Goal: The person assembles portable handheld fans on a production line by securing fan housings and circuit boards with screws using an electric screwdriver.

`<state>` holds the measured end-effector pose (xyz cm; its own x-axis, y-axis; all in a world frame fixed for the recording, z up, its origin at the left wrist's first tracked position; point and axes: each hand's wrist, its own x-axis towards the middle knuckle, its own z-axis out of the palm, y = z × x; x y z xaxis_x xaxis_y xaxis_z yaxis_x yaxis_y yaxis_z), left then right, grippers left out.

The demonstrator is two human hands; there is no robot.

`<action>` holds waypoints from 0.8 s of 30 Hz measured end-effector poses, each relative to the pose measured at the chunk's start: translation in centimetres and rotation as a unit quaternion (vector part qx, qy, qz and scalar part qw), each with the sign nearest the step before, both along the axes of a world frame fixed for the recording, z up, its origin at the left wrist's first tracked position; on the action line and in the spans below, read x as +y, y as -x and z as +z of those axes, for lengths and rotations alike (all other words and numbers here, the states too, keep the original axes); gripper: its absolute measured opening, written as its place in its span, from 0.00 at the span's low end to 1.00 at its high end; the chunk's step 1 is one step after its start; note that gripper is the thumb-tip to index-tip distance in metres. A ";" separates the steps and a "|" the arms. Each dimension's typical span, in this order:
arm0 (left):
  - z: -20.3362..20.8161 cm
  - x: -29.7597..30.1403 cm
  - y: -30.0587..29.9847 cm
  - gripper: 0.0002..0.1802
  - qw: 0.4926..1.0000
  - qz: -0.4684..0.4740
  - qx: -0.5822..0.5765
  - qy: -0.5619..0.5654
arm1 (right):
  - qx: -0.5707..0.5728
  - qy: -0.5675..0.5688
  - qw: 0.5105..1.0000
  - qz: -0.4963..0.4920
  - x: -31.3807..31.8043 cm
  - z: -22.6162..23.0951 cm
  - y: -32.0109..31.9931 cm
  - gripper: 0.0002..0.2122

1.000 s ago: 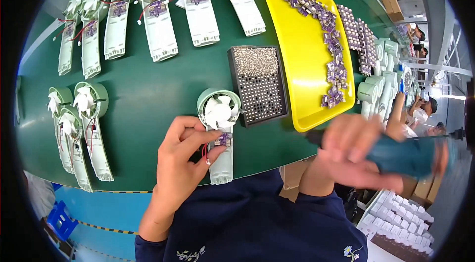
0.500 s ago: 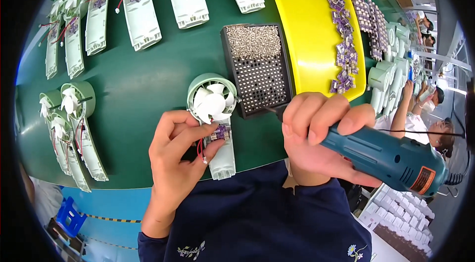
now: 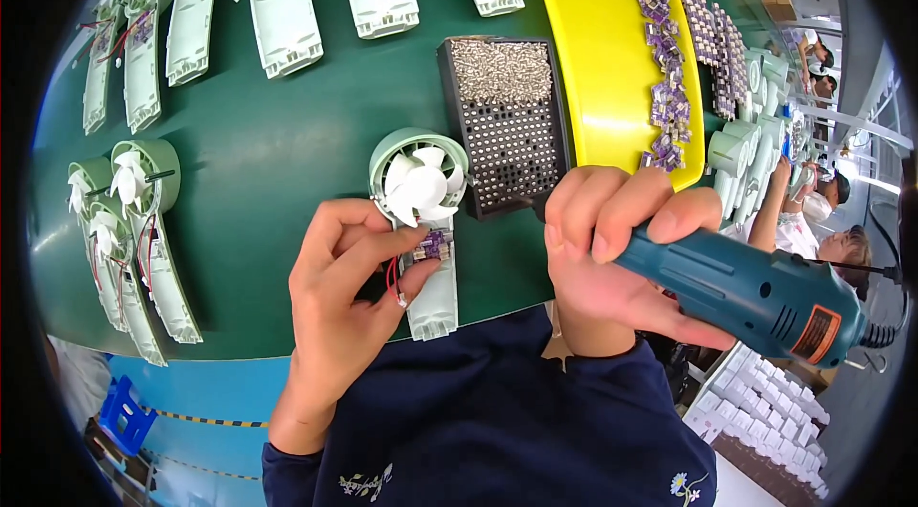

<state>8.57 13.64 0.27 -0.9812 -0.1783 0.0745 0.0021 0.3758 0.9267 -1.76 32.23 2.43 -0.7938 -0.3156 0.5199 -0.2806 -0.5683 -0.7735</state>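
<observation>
My left hand pinches a small purple circuit board between thumb and fingers. The board lies on the pale green handle half of a handheld fan. Above it sits the fan's round housing with white blades. Red and black wires with a white plug hang beside my fingertips. My right hand is wrapped round a teal electric screwdriver, which points left. Its tip is close to the lower right corner of a black screw tray filled with small silvery screws.
A yellow tray holding several purple boards stands right of the screw tray. Rows of fan halves lie along the far side, and more at the left. Green fan parts and co-workers are at the right.
The table and the things on it have shifted slightly upward in view. My left hand stays at the board, and my right hand keeps the screwdriver near the screw tray.
</observation>
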 end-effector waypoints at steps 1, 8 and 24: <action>0.0 0.0 0.0 0.15 1.000 -0.002 0.005 0.000 | 0.000 0.000 1.000 0.002 0.1 -0.1 0.1 0.40; 0.0 -0.1 0.0 0.15 1.000 -0.002 0.001 0.000 | 0.004 0.015 1.000 0.005 0.5 -0.2 0.4 0.40; -0.2 0.0 0.0 0.15 1.000 0.002 0.008 -0.001 | 0.000 0.061 0.998 0.028 1.0 -0.4 0.5 0.41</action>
